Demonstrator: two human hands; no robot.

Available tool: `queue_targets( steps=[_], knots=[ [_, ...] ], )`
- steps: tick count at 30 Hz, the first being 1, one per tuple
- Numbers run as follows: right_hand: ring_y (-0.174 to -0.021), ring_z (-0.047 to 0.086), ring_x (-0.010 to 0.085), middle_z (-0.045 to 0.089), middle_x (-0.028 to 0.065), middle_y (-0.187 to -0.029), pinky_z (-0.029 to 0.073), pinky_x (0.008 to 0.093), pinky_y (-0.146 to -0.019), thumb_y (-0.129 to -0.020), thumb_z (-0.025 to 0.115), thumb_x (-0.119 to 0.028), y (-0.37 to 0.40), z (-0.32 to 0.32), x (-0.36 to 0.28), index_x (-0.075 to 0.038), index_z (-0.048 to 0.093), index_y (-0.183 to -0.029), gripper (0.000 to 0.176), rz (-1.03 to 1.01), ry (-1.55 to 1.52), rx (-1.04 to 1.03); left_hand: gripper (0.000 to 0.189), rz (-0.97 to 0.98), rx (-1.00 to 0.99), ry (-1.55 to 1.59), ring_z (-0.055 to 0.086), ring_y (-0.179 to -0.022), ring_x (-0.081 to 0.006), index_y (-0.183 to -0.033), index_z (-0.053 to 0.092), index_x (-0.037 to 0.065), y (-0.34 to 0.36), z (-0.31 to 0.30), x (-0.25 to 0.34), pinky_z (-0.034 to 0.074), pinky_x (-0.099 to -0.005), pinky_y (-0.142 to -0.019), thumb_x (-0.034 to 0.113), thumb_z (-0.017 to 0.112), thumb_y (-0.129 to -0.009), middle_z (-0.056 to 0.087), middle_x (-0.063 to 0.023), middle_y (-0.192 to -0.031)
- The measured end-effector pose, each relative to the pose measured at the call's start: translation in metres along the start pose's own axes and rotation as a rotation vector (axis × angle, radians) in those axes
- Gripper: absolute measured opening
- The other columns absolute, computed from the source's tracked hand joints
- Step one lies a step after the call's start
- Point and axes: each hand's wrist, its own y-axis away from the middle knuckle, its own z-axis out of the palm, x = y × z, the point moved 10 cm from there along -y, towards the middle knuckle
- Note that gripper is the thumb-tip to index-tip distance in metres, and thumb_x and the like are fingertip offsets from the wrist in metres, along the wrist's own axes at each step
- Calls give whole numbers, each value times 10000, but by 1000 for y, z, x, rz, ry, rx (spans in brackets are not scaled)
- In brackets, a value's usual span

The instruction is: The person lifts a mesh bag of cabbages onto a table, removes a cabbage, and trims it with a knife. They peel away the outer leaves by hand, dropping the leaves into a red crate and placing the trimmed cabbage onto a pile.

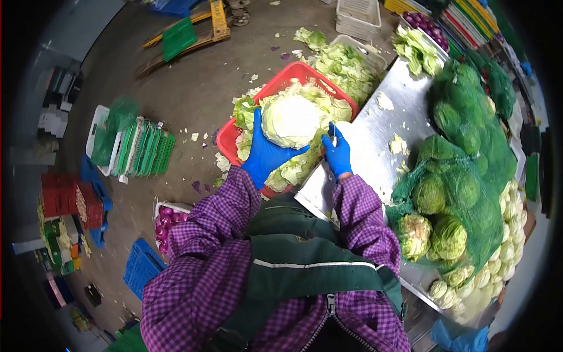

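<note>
A pale, trimmed cabbage [290, 121] rests in my left hand [264, 154], which wears a blue glove and cups it from the left and below. My right hand [337, 154], also gloved in blue, is closed around a small knife [333, 134] just right of the cabbage, its blade pointing away from me. Under both hands is a red basket [227, 144] full of loose cabbage leaves [287, 173]. The steel table [366, 132] lies directly to the right of my right hand, with leaf scraps on it.
Green net bags of cabbages [463, 188] cover the table's right side, beside a pile of peeled cabbages [498, 264]. A leaf-filled crate [378, 58] stands beyond the basket. Red onions [169, 223] and green crates [146, 149] are at left.
</note>
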Motion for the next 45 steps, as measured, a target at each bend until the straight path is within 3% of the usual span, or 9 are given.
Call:
queue_targets(
  steps=[5,8,22,26,28,30,32,44,45],
  knots=[
    [-530,502,79,661,94,-1018,439,211,-495,-892,593,-167,31,-4,-28,-25,580,-1156,300,123,-226,-120,742,-173,17,608,306,-1335,-304,-1419,280,144,13,14,9,262,-541,-1074,631,400,-871,331,-115,-1444],
    [-486,465,59,672,91,-921,398,181,-459,-902,592,-221,59,9,-78,-23,598,-1107,286,273,-399,-195,728,-13,-125,255,311,-1329,-342,-1414,316,162,14,25,19,270,-594,-1045,652,335,-877,318,-123,-1453],
    [-487,374,43,445,-45,-625,328,199,-452,-862,607,-116,67,-53,-131,-27,582,-949,127,237,-1174,-183,684,-220,4,384,359,-1310,-308,-1404,339,135,4,59,-24,269,-528,-1077,582,400,-890,366,-114,-1431],
    [-510,411,33,498,-35,-684,343,187,-469,-864,614,-114,73,-106,-180,-6,590,-1038,206,-45,-909,-18,683,-388,-67,504,341,-1319,-323,-1405,341,160,13,84,-44,272,-562,-1060,588,417,-878,334,-116,-1451],
    [-527,444,24,604,12,-807,369,179,-485,-817,675,-106,87,-119,-188,-13,581,-1111,322,-201,-245,180,678,-429,-77,529,338,-1319,-330,-1404,343,167,16,94,-50,273,-574,-1052,589,416,-878,334,-117,-1450],
    [-920,611,168,612,114,-1157,492,293,-810,-723,773,-105,102,-105,-169,-27,555,-1193,524,-275,136,173,672,-467,-72,562,335,-1319,-338,-1403,345,175,19,101,-56,274,-587,-1044,589,415,-878,333,-119,-1449],
    [-1149,538,243,592,147,-1185,427,349,-961,-725,777,-152,111,-92,-173,-21,543,-1208,552,-497,198,186,672,-524,5,425,369,-1294,-337,-1394,361,174,20,96,-65,297,-589,-1026,594,425,-873,373,-121,-1422],
    [-1032,628,238,614,132,-1174,509,312,-845,-751,709,-62,106,-110,-170,-84,599,-1178,441,-548,252,185,671,-427,65,202,465,-1215,-313,-1380,375,146,22,101,-70,356,-576,-993,571,468,-869,423,-129,-1380],
    [-871,655,159,673,94,-1022,511,262,-738,-776,654,-12,108,-116,-177,-65,643,-1102,330,-584,222,253,671,-425,68,201,465,-1215,-313,-1380,375,146,22,100,-70,356,-576,-993,571,468,-869,423,-129,-1380]
  ],
)
